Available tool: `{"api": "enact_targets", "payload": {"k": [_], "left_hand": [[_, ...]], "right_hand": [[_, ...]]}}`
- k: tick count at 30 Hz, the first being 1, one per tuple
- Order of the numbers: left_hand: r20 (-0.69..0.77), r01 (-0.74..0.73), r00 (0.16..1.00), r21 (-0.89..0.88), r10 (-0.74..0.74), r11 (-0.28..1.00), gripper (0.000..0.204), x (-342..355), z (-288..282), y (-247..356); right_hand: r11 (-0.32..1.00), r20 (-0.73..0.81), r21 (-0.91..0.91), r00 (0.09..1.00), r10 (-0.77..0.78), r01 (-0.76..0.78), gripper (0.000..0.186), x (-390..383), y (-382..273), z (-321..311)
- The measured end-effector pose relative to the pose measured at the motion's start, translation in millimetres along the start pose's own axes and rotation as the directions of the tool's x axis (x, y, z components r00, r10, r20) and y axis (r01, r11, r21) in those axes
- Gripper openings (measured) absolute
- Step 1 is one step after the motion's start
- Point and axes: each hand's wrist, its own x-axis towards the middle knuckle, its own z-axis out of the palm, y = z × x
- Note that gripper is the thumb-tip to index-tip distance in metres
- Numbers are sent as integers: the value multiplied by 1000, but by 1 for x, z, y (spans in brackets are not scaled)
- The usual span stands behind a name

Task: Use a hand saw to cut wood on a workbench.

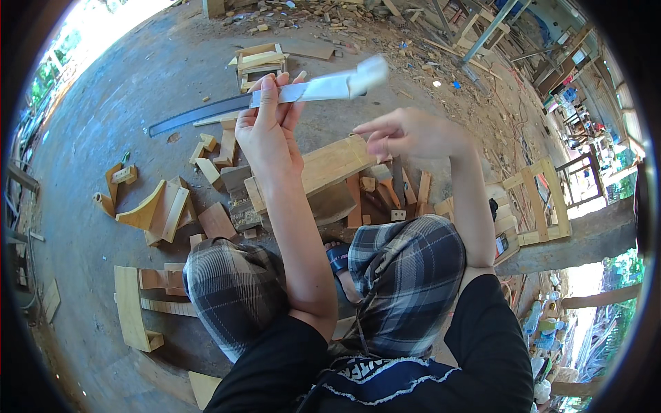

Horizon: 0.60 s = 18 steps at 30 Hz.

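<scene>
My left hand is raised in front of me, its thumb and fingers pinching a long, narrow saw blade. The dark, toothed part points left. To the right of my fingers it continues as a pale, shiny strip, possibly a sleeve, ending in a whitish piece blurred by motion. My right hand hovers to the right, apart from the blade. Its index finger stretches toward the left, the others are partly bent, and nothing shows in it. Below both hands lies a thick wooden plank on a low support.
Wooden blocks and curved wooden pieces lie on the concrete floor at left. Beside the plank are hand tools, including an orange-handled one. A wooden frame stands at right. Scrap wood litters the far floor.
</scene>
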Motion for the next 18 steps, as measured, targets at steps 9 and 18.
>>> {"api": "enact_targets", "payload": {"k": [9,18], "left_hand": [[302,-145,943,-14,142,989,18,0,-3,3],[451,-258,857,-46,251,965,20,3,-11,-2]], "right_hand": [[601,98,785,929,-358,149,105,22,12,-3],[565,-81,804,976,-204,185,49,11,-24,8]]}}
